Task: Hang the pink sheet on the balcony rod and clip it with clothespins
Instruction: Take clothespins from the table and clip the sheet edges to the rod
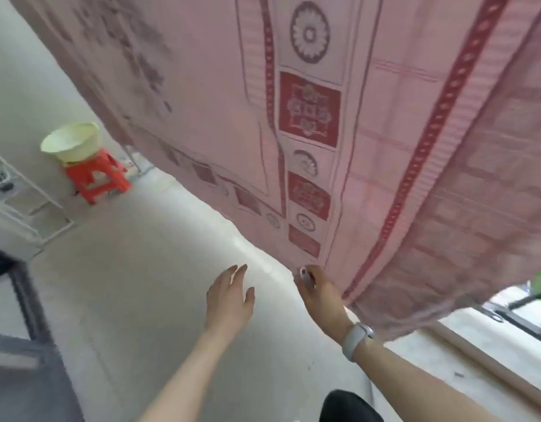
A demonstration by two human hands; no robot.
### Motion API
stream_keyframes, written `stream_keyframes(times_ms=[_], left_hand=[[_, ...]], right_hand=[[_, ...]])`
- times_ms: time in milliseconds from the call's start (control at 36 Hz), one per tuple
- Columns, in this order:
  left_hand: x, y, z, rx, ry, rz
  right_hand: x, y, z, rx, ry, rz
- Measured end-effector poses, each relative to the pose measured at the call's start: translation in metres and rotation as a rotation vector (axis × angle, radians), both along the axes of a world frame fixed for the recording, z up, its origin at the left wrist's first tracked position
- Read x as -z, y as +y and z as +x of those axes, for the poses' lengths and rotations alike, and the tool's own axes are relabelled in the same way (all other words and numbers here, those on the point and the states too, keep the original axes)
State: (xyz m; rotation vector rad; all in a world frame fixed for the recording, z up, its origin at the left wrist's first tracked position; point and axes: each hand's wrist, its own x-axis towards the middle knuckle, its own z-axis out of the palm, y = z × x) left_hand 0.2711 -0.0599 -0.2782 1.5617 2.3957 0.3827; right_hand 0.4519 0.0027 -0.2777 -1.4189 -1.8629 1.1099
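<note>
Across the upper and right part of the head camera's tilted view, the pink sheet (339,123) hangs as a broad curtain, its top out of frame, so the rod that carries it cannot be seen. The fabric is pale pink with dark red bands of small dots, red squares filled with floral motifs, and round rosette medallions running down one strip. Its lower hem runs diagonally from the upper left down toward the lower right, above a pale concrete floor (135,284).

At the hem's lower stretch, the right hand (319,289) reaches forward, fingers curled around a small pale object (304,274) that looks like a clothespin, though blur makes this uncertain. The knuckles sit right at the hem, touching or nearly touching the cloth. A light grey wristwatch (356,336) is strapped on that wrist.

Just to its left, the left hand (229,300) is extended over the floor, fingers loosely spread and grasping nothing, apart from the sheet.

Near the left edge of the floor, a red plastic stool (95,178) stands against the wall with a pale yellow-green basin (69,141) resting on its seat. A white metal rack (25,202) stands at the far left edge.
</note>
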Motion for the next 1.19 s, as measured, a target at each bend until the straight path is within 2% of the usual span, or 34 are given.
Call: stream_keyframes(times_ms=[194, 389, 583, 667, 750, 1000, 1194], left_hand=[[-0.030, 0.026, -0.150, -0.238, -0.008, 0.119], [-0.068, 0.100, -0.320, -0.350, 0.077, 0.206], [-0.140, 0.204, -0.506, -0.359, 0.195, 0.306], [-0.168, 0.231, -0.574, -0.396, 0.236, 0.374], [-0.184, 0.250, -0.638, -0.427, 0.238, 0.457], [-0.190, 0.311, -0.847, -0.434, 0.207, 0.505], [-0.196, 0.367, -1.020, -0.384, 0.130, 0.532]], right_hand=[[-0.038, 0.067, -0.170, -0.249, 0.104, 0.084], [-0.064, 0.159, -0.351, -0.401, 0.177, 0.194], [-0.110, 0.273, -0.543, -0.474, 0.209, 0.300], [-0.130, 0.306, -0.622, -0.519, 0.169, 0.368], [-0.149, 0.326, -0.693, -0.574, 0.177, 0.341], [-0.170, 0.395, -0.906, -0.613, 0.260, 0.341], [-0.188, 0.449, -1.065, -0.567, 0.221, 0.369]])
